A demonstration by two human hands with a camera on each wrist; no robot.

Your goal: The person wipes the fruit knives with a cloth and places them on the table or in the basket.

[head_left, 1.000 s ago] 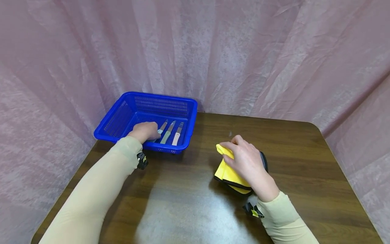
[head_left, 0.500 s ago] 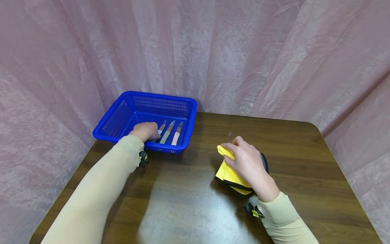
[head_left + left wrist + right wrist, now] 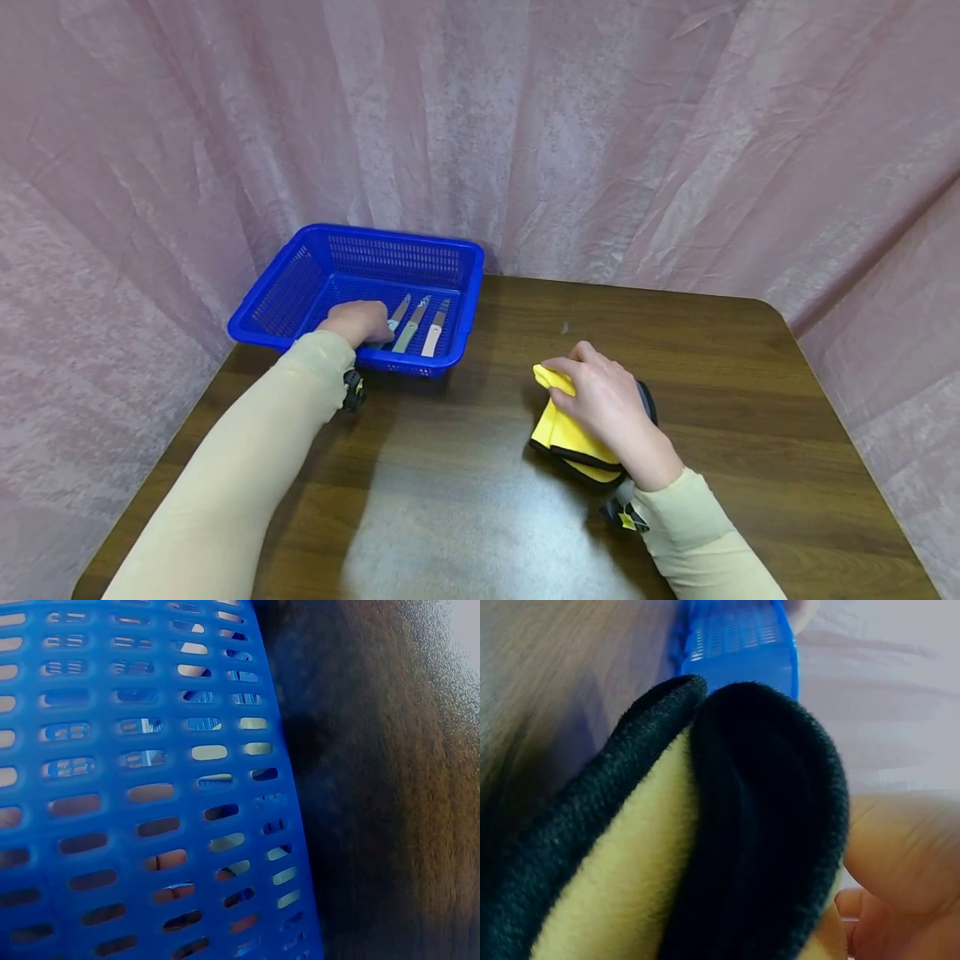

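Note:
My left hand (image 3: 355,322) reaches over the near rim of a blue plastic basket (image 3: 405,237), fingers bent down at the handle of a light-blue-handled knife (image 3: 399,312). Its fingertips are mostly hidden; bits of fingers (image 3: 166,859) show through the slots in the left wrist view. Beside that knife lie a green-handled knife (image 3: 409,327) and a pink-handled knife (image 3: 435,330). On the right, my right hand (image 3: 603,404) grips a folded yellow cloth (image 3: 573,437) with black edging and a grey side. Close up, the cloth (image 3: 622,862) fills much of the right wrist view.
A brown wooden table (image 3: 465,475) carries the basket at its back left. Pink curtains (image 3: 570,142) hang behind the table and at its sides. Light glares off the front middle of the tabletop.
My right hand has dipped slightly, still gripping the yellow cloth. My left hand stays almost still inside the basket, at the light-blue-handled knife.

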